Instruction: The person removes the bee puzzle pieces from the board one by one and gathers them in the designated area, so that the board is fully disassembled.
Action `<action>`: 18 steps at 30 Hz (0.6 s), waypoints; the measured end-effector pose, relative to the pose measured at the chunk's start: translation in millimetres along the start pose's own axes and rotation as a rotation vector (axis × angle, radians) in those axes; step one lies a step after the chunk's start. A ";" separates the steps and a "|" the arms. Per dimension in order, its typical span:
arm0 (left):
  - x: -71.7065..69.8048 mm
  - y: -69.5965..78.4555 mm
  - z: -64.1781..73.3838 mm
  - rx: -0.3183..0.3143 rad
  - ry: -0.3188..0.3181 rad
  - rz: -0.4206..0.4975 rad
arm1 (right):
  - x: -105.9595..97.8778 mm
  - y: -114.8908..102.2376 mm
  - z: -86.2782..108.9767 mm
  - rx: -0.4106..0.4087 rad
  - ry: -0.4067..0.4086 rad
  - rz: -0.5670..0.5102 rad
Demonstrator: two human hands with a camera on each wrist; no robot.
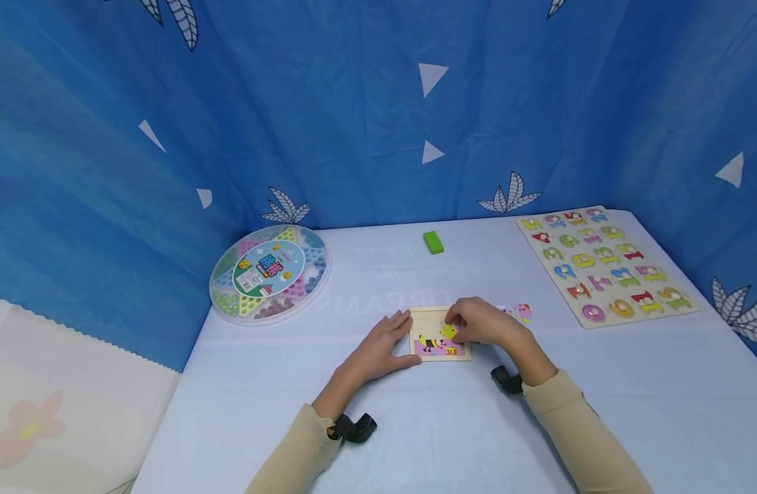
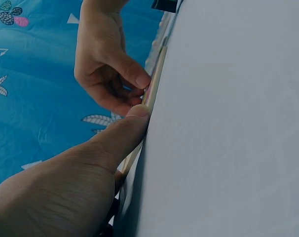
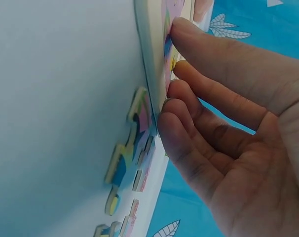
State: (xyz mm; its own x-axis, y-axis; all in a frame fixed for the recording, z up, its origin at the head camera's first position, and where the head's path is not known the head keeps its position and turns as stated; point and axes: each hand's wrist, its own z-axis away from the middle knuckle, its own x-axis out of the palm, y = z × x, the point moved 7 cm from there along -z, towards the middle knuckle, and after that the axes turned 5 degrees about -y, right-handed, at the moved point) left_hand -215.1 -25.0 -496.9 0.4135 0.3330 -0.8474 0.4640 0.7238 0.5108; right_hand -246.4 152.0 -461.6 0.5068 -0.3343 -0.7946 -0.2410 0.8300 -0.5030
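Observation:
A small wooden jigsaw tray (image 1: 429, 318) lies on the table with its pale rim up. Its lower part is filled with pink pieces and a black-and-yellow striped figure (image 1: 429, 343). My left hand (image 1: 381, 348) steadies the tray, straight fingers along its left rim and thumb at the lower left corner. Over the tray's right side, my right hand (image 1: 486, 324) has its thumb and curled fingers about a yellow-and-pink puzzle piece (image 1: 449, 332), partly hidden by them. In the right wrist view the thumb (image 3: 189, 28) touches the picture surface.
Loose puzzle pieces (image 1: 521, 313) lie right of the tray, partly behind the right hand. A green block (image 1: 434, 242) is farther back. At the left sits a round Chinese checkers box (image 1: 268, 274); at the right, a number peg board (image 1: 607, 267). A blue curtain (image 1: 366, 123) hangs behind.

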 end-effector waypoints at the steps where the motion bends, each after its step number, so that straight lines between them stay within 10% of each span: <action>1: -0.3 0.0 -0.1 0.000 0.001 0.002 | -0.3 -0.1 -0.2 0.001 0.000 0.002; 18: -2.4 0.4 -0.1 0.000 -0.011 -0.003 | -1.2 -5.8 0.2 0.022 0.016 0.015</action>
State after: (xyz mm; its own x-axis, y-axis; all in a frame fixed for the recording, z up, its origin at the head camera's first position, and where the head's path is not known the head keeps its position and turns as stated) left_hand -216.0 -25.4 -494.7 0.4210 0.3239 -0.8473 0.4653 0.7247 0.5082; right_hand -245.5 147.7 -457.7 0.4898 -0.3285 -0.8076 -0.2304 0.8446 -0.4833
